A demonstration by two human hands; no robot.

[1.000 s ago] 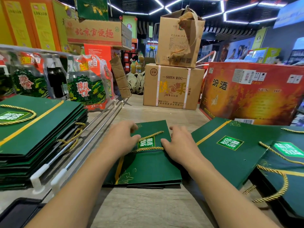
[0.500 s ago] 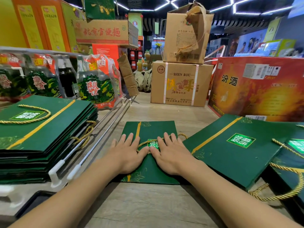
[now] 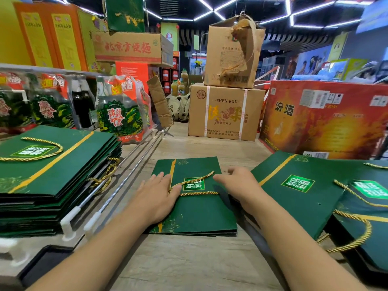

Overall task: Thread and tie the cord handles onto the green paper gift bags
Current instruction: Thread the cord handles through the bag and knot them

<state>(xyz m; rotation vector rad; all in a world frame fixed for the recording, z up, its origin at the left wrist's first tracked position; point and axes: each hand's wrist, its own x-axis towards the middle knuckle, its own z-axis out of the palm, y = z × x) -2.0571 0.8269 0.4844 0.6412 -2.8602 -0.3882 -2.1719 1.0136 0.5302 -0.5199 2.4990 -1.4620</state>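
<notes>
A pale wood-grain surface [image 3: 189,267] runs back between the stock; white light strips [image 3: 212,12] zigzag across a dark ceiling [image 3: 252,5]; straight ahead a torn upper carton [image 3: 226,57] sits on a lower carton [image 3: 225,114]; a long red carton [image 3: 323,122] lies on the right; wrapped bottle packs [image 3: 119,114] line the left, orange boxes [image 3: 52,38] above them.

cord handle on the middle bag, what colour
The cord handle is twisted gold, clearest in head view.

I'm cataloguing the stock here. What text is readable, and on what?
"SHEN ROU": lower brown cardboard box.
"汾酒": red carton.
"北京方便": long brown cardboard box, top left; last character unclear.
"22": plastic-wrapped bottle pack, price.
Labels on green paper gift bags: blurred, unreadable.
</notes>
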